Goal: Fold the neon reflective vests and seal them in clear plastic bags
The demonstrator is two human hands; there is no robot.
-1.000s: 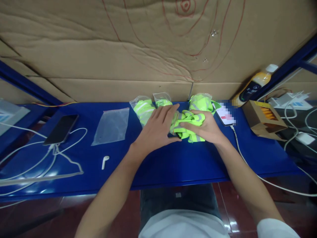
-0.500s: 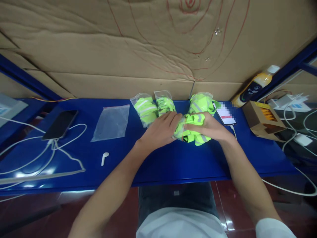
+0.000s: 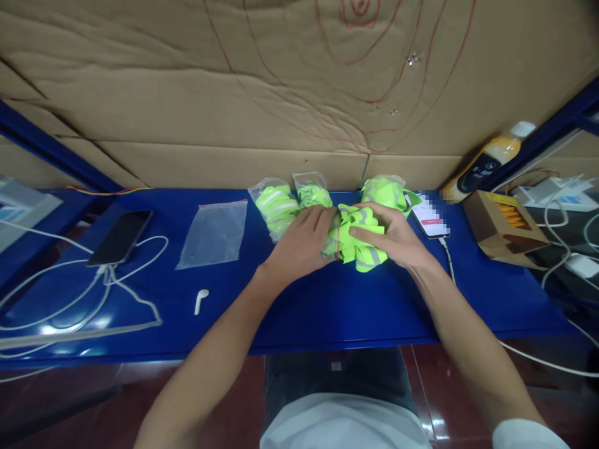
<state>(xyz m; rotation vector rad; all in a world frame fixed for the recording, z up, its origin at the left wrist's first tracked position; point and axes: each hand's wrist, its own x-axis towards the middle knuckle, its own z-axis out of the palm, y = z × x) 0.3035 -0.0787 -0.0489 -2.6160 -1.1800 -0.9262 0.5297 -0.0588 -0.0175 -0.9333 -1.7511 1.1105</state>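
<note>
A crumpled neon-yellow vest (image 3: pixel 358 240) with grey reflective stripes lies bunched on the blue shelf (image 3: pixel 327 305). My left hand (image 3: pixel 304 243) grips its left end with curled fingers. My right hand (image 3: pixel 397 240) is wrapped over its right side, fingers pressed into the cloth. Just behind stand three clear bags stuffed with the same neon cloth: a left bag (image 3: pixel 276 206), a middle bag (image 3: pixel 312 192) and a right bag (image 3: pixel 386 190).
An empty clear zip bag (image 3: pixel 214 234) lies left of my hands, with a white earbud (image 3: pixel 200 301), a dark phone (image 3: pixel 120 237) and white cables (image 3: pixel 84 305) further left. Right: a lit phone (image 3: pixel 428 218), an open cardboard box (image 3: pixel 503 231), a bottle (image 3: pixel 486 161). A cardboard wall behind.
My left hand went from lying flat on the vest to gripping its end. Both hands have squeezed the vest into a tighter bundle and shifted it slightly back.
</note>
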